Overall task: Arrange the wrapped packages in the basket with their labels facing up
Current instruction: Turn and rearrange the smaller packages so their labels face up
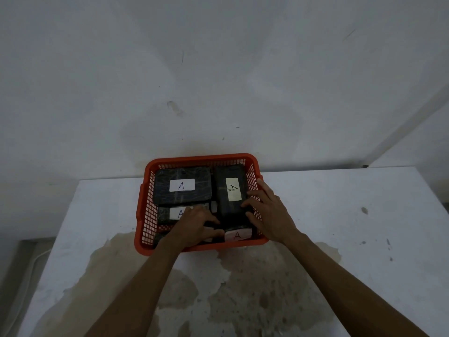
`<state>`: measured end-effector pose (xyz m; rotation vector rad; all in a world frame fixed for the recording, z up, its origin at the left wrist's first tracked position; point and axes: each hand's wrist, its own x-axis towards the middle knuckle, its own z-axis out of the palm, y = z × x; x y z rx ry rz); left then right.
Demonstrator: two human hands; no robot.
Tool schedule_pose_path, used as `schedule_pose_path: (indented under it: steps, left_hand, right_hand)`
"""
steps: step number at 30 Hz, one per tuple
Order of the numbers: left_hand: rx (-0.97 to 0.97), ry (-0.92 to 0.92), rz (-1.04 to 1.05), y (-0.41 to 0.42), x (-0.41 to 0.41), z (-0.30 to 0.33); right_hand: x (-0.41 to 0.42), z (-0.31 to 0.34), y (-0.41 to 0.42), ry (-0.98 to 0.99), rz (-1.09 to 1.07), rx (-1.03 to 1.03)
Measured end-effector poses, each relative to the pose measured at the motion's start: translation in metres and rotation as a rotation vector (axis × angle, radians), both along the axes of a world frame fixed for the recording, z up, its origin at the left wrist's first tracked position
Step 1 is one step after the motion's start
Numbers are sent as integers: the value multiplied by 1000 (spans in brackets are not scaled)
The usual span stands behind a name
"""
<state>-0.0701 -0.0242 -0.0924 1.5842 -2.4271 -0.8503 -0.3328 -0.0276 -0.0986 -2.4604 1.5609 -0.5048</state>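
An orange mesh basket (145, 198) stands on a white table against the wall. It holds several black wrapped packages with white labels marked "A". One package (182, 184) lies at the back left, label up. Another package (230, 188) lies lengthwise at the back right, label up. A smaller package (167, 214) at the middle left shows part of its label. A front package (238, 235) shows its label near the front rim. My left hand (194, 227) rests on the front packages, fingers curled over them. My right hand (267, 212) presses on the near end of the back right package.
The white table (340, 227) has a large brown stain (243, 288) in front of the basket. A white wall (218, 81) rises directly behind the basket. The table's left edge (63, 227) drops off toward a lower surface.
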Motion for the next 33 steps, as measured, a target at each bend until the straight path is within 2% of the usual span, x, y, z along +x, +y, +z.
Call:
schedule_pose_path:
  steps: [7, 10, 16, 24, 28, 33]
  left_hand:
    - [35, 84, 42, 1, -2, 2]
    - [38, 98, 129, 1, -6, 1]
    - [71, -51, 102, -6, -10, 2]
    - [26, -78, 60, -4, -8, 2]
    - [20, -119, 6, -11, -10, 8]
    - [-103, -118, 115, 1, -12, 2]
  right_hand:
    - [2, 0, -1, 18, -14, 26]
    - [1, 1, 0, 16, -10, 18]
    - [2, 2, -1, 6, -4, 13]
    - [3, 8, 1, 6, -14, 62]
    - [7, 16, 3, 91, -20, 97]
    - [21, 25, 6, 210, -56, 94]
